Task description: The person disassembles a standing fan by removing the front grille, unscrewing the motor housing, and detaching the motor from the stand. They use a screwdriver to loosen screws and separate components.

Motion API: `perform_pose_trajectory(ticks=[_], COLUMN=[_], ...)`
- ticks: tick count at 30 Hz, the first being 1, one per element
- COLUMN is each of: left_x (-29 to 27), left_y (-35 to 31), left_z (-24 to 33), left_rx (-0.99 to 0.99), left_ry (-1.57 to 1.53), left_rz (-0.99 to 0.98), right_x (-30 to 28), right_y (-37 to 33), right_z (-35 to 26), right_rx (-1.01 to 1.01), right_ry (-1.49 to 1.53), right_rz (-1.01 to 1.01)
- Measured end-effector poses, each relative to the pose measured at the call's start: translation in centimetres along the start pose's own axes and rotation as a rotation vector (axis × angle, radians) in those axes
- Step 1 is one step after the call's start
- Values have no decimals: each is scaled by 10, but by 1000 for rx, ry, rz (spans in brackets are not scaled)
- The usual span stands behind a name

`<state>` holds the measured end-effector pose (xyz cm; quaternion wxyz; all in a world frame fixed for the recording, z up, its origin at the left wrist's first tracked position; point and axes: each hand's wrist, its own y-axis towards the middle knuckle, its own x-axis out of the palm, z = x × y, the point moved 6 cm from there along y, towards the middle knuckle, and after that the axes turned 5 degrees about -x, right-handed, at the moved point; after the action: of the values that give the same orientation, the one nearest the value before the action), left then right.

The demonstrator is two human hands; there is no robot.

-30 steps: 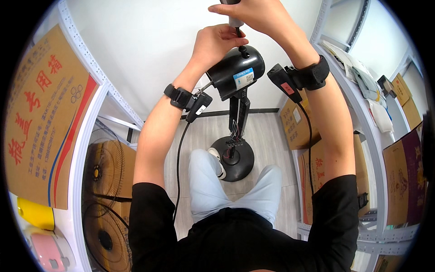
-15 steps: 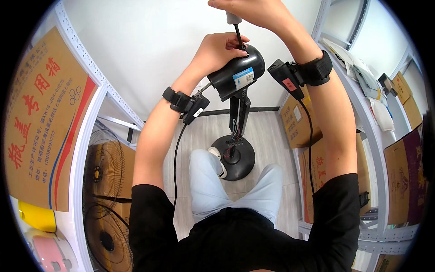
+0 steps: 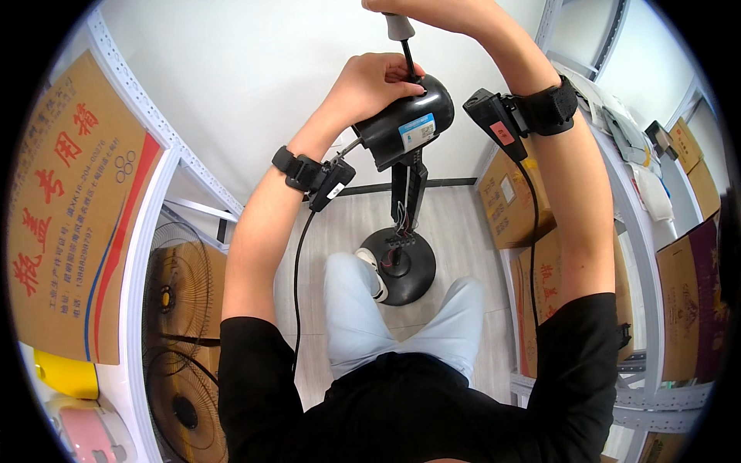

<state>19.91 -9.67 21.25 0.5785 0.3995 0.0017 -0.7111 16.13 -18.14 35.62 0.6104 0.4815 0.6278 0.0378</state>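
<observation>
A black fan motor housing (image 3: 394, 127) with a blue-and-white label sits atop a black stand (image 3: 407, 189) on a round base (image 3: 413, 278). A screwdriver (image 3: 400, 29) with a grey handle and dark shaft stands nearly upright, its lower end at the housing's top. My right hand (image 3: 444, 14) is closed over the handle, its fingers partly cut off by the upper edge. My left hand (image 3: 374, 86) rests against the housing, thumb and fingers closed around the shaft's lower end; what they pinch there is hidden. A metal motor shaft (image 3: 351, 146) sticks out beside my left wrist.
Shelving with a large cardboard box (image 3: 81, 224) stands at left, with wire fan guards (image 3: 181, 289) below. On the right, a metal rack (image 3: 610, 170) carries flat packages, with more cardboard boxes (image 3: 513, 197) beneath. Loose wires (image 3: 401, 224) hang from the stand. A white wall rises behind.
My right hand has shifted slightly to the right, and more of the screwdriver's handle shows. The left fingers stay at the shaft's lower end. The housing appears nearly unmoved.
</observation>
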Motion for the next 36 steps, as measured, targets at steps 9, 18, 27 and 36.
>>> perform_pose_trajectory(ticks=[9, 18, 27, 36], left_x=[8, 8, 11, 12], left_y=[3, 3, 1, 0], left_z=[-6, -3, -7, -6], left_rx=[-49, -66, -84, -53], left_ry=[17, 97, 60, 65], left_rz=[76, 125, 137, 160], right_x=[-4, -5, -3, -1], right_y=[-3, -3, 2, 14], right_z=[3, -9, -12, -11], right_rx=[-4, -166, -201, -199], right_ry=[-154, -306, -223, -183], right_rz=[17, 139, 52, -169])
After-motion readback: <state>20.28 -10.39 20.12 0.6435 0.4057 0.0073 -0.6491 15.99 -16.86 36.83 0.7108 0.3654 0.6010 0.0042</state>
